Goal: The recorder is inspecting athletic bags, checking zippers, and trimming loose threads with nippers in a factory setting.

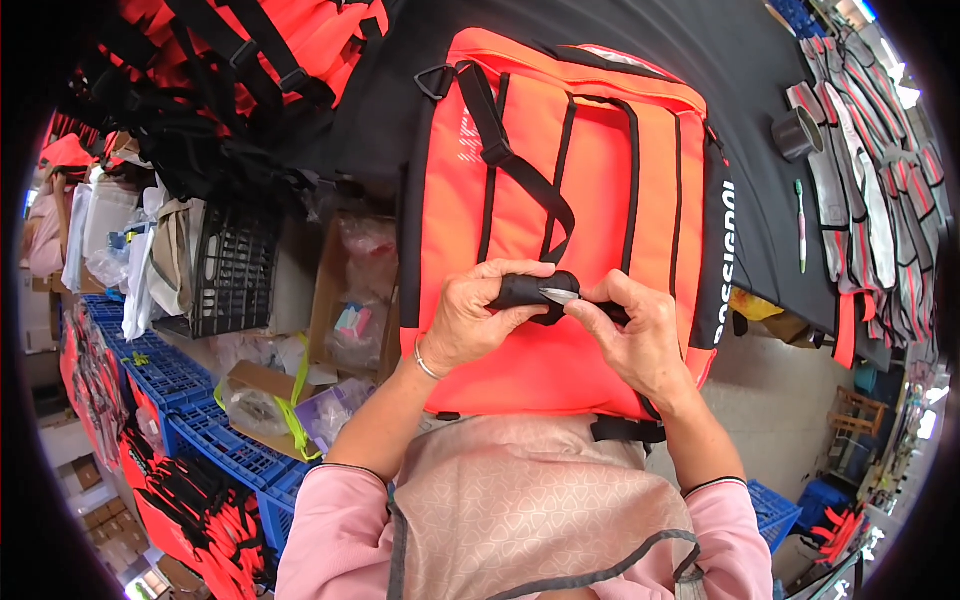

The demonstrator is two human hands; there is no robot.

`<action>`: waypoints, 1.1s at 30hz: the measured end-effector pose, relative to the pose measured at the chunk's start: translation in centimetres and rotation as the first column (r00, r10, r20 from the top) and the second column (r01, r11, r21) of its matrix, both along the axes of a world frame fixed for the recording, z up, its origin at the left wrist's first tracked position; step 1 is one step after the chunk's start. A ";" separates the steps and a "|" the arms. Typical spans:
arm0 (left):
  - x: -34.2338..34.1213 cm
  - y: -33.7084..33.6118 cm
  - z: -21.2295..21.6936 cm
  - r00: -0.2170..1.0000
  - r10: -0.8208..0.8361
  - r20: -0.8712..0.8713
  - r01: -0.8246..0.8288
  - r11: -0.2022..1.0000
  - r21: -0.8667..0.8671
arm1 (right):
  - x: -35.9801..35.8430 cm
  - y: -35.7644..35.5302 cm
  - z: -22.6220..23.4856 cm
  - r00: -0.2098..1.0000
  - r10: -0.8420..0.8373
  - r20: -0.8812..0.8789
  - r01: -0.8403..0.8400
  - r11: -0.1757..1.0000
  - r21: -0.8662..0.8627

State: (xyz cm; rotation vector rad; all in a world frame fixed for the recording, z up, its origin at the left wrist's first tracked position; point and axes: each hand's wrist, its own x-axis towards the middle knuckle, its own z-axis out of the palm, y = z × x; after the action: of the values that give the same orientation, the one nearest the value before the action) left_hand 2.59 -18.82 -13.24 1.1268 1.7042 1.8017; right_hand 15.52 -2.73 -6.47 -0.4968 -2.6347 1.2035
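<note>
An orange-red bag with black trim lies in front of me, its near edge at my apron. Above its lower middle, my left hand grips a rolled or folded piece of black strap between thumb and fingers. My right hand pinches close beside it, with a small pointed metal tool showing at its fingertips against the black strap. The rest of that tool is hidden by the fingers. From the bag's upper left corner a black webbing strap with a buckle runs down toward my hands.
The bag rests on a black-covered table. A dark cup, a toothbrush-like brush and grey-and-red strips are on the right. Orange bags with black straps are piled at upper left. Cardboard boxes and blue crates stand at left.
</note>
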 end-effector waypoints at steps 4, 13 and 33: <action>0.0 0.2 -0.2 0.999 -0.017 0.030 0.018 0.999 -0.029 | 0.0 0.8 0.0 0.998 0.001 0.064 0.008 0.991 -0.136; 0.2 -1.0 -1.3 0.985 -0.007 0.170 0.019 0.997 -0.071 | -0.7 -0.6 -0.8 0.999 0.002 -0.035 -0.003 0.999 -0.034; 7.6 -7.1 -2.2 0.990 0.139 0.013 -0.136 0.982 -0.132 | 1.9 5.0 -5.1 0.959 -0.238 -0.153 0.151 0.888 -0.435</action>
State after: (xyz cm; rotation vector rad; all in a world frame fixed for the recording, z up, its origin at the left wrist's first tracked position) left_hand 10.19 -25.88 -15.46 0.9526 1.8989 1.7455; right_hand 17.46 2.29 -11.53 -0.6525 -2.0964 1.6608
